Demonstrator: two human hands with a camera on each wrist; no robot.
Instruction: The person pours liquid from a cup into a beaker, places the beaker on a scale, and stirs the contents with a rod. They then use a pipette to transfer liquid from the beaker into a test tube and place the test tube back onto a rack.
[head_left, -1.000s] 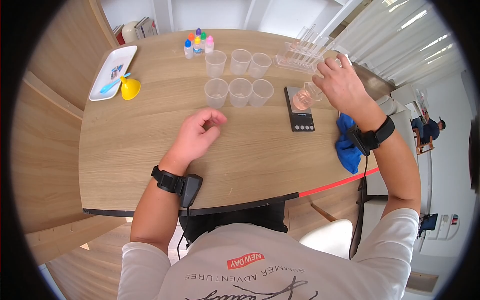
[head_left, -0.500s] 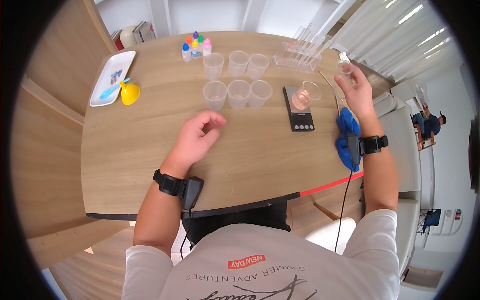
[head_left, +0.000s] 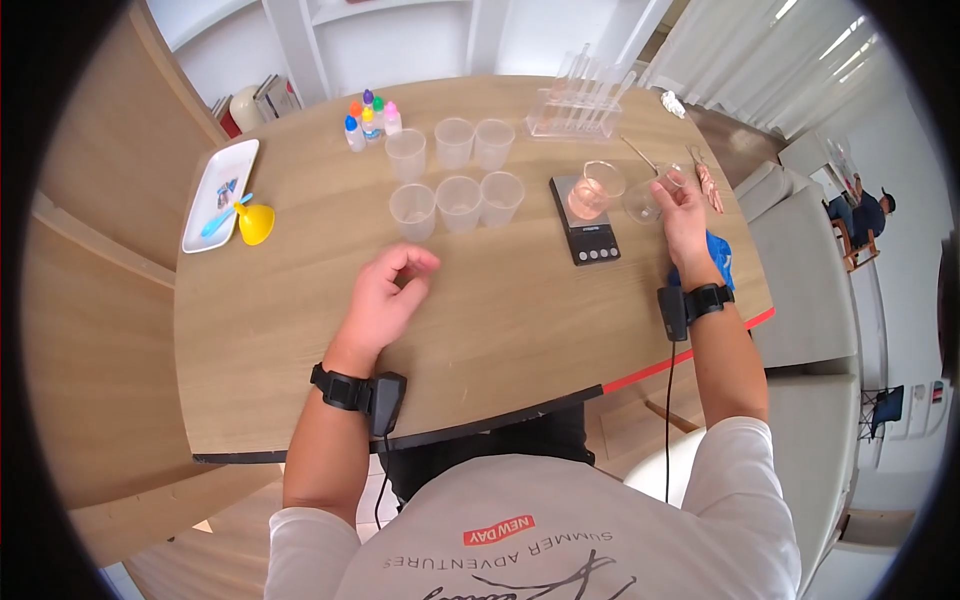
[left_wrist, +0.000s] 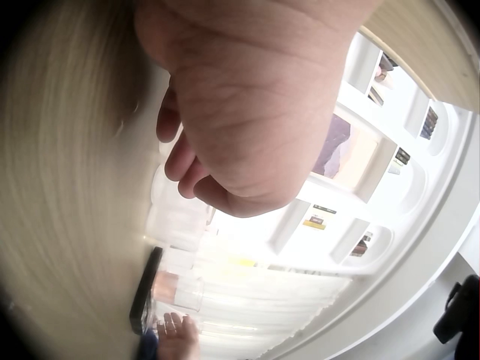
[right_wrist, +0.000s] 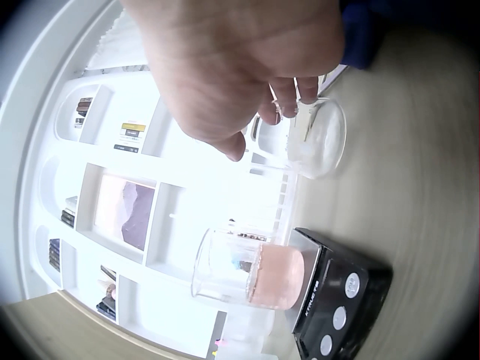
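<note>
My right hand [head_left: 684, 220] pinches a clear glass vessel [head_left: 642, 207], shaped like a conical flask, near its narrow top. In the right wrist view the flask's broad base [right_wrist: 328, 139] stands at the tabletop, fingertips around its upper part. To its left, a glass beaker [head_left: 588, 199] of pale pink liquid sits on a black digital scale [head_left: 592, 246]. My left hand [head_left: 388, 295] hangs loosely curled over the table, holding nothing. Nearest it are several translucent plastic cups [head_left: 411, 212] in two rows.
A test tube rack [head_left: 572, 125] stands at the back right, a thin stick [head_left: 638, 153] before it. A blue cloth [head_left: 719, 262] lies beside my right wrist. Small coloured dropper bottles [head_left: 369, 122], a yellow funnel [head_left: 256, 225] and a white tray [head_left: 238, 165] are on the left.
My right hand first moved right from beside the beaker, then came back toward me with the flask. The beaker stays on the scale, and my left hand keeps its pose.
</note>
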